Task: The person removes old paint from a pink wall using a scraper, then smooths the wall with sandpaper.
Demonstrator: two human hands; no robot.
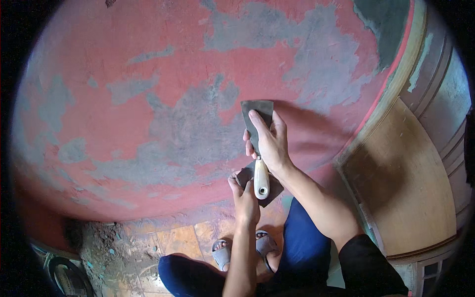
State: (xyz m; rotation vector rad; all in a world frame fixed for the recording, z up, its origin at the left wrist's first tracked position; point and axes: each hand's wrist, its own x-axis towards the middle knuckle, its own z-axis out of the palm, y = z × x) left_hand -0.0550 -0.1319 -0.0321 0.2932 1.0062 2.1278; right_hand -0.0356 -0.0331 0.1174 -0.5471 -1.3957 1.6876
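My right hand (274, 144) grips a putty knife by its wide metal blade (256, 107), thumb on the face and fingers behind it. The knife's pale handle (261, 182), with a hole in its end, points down toward me. Below it, my left hand (245, 196) pinches a dark, angular sheet (274, 191) that looks like sandpaper. Part of this sheet lies hidden behind the handle. Before both hands stands a red wall (122, 130) with uneven grey patches (196, 118). Whether the blade touches the wall, I cannot tell.
A wooden panel (404, 178) with a raised frame borders the wall on the right. Rubble and dust (111, 252) lie on the tiled floor (178, 239) at lower left, near a dark round object (70, 276). My sandalled feet (222, 254) stand close to the wall's base.
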